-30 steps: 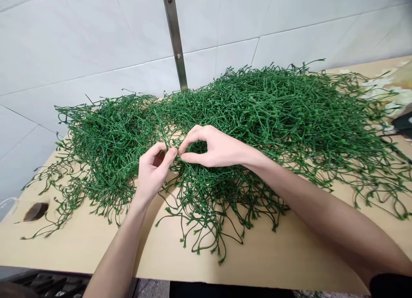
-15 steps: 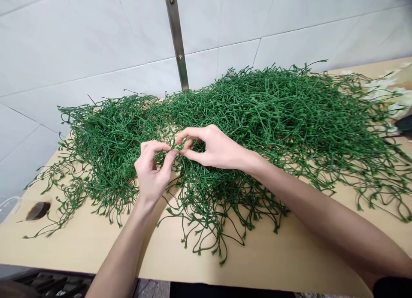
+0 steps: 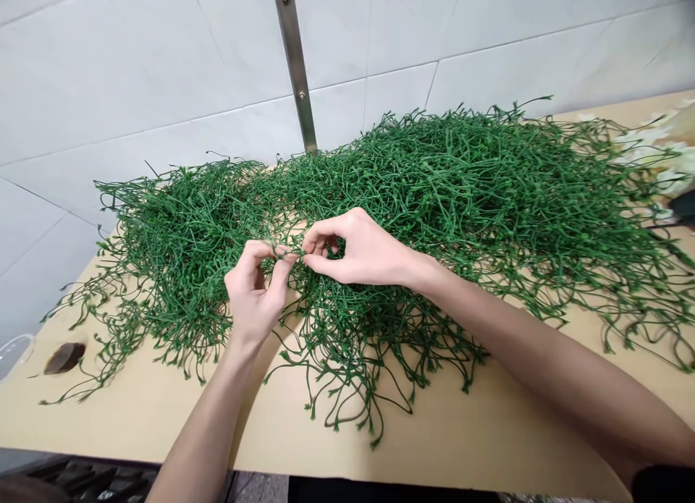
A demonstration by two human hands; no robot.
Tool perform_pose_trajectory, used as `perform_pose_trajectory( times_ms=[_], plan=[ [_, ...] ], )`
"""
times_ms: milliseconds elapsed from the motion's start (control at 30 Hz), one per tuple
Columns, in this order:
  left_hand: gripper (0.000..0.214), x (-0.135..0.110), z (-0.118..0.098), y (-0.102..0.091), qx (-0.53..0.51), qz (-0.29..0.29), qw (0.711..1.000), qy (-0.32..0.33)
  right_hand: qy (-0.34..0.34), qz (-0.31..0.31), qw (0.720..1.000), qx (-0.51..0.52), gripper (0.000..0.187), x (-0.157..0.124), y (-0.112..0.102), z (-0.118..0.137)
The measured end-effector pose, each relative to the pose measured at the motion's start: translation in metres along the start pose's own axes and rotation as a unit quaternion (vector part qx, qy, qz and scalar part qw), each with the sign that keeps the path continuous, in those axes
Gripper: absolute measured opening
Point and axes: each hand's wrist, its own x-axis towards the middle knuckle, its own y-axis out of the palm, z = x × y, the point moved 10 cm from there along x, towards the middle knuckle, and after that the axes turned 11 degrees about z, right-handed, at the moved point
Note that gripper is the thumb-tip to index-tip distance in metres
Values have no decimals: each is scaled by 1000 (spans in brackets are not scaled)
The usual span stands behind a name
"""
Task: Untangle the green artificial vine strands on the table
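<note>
A wide heap of thin green artificial plant stems (image 3: pixel 445 184), with small leafy tips, spreads over the tan tabletop (image 3: pixel 461 430). In front of its middle, my left hand (image 3: pixel 255 282) pinches a green stem piece (image 3: pixel 287 254) between thumb and forefinger. My right hand (image 3: pixel 355 250) meets it from the right, thumb and fingertips closed on the same small piece. The fingertips of both hands almost touch, and they partly hide what lies between them. Below the hands, loose stems trail toward the table's front edge.
Behind the table rises a white tiled wall with a metal strip (image 3: pixel 297 69) bolted upright. White artificial flowers (image 3: pixel 662 155) lie at the far right. A dark hole (image 3: pixel 65 358) shows in the tabletop at the left, near loose stems.
My right fingertips have closed from a looser curl onto the piece. My left fingers have tilted slightly, showing more green at their tips. The heap looks the same.
</note>
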Motion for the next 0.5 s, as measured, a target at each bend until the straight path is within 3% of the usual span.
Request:
perform_pose_trajectory(
  times_ms=[233,400,500],
  plan=[
    [13,-1,9,9,-46,38,997,-39,-26,-1,999,19,27,0,1,2],
    [10,0,8,9,-52,51,996,-42,-21,-15,1000,-2,15,0,-4,0],
    [8,-1,7,12,-40,68,996,-43,-53,-28,997,-57,6,-1,-7,7]
  ],
)
